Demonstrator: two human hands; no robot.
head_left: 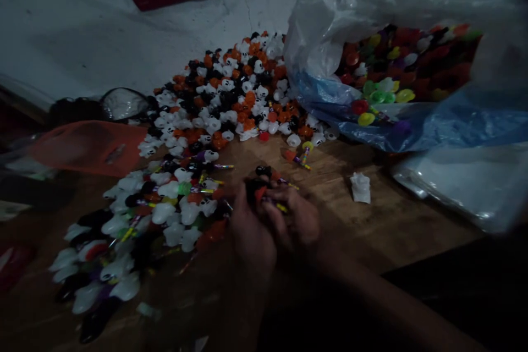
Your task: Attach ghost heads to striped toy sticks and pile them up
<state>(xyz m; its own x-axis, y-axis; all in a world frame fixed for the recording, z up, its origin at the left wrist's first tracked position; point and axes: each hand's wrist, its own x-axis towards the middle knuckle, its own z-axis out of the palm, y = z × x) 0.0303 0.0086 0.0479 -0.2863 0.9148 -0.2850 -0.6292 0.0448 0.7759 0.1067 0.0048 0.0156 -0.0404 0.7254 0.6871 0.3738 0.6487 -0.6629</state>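
In the dim head view my two hands meet over the wooden table. My left hand (252,234) is closed around a small black plastic figure (252,191). The fingers of my right hand (300,214) are bent and pressed onto a short, patterned stick with a yellow end (281,207). A red-orange part (260,194) shows between the hands; whether it joins the black figure or the stick I cannot tell. Just beyond my fingers lies another black figure (263,171). To the left is a pile of white ghost figures on patterned sticks (163,213).
A big heap of white, orange and black figures (225,85) rises against the wall. At right, an open plastic bag (317,88) holds colourful pieces. Near it lie a white crumpled scrap (361,187), flat clear bags (466,187) and two loose sticks (302,163). An orange bag (88,146) lies left.
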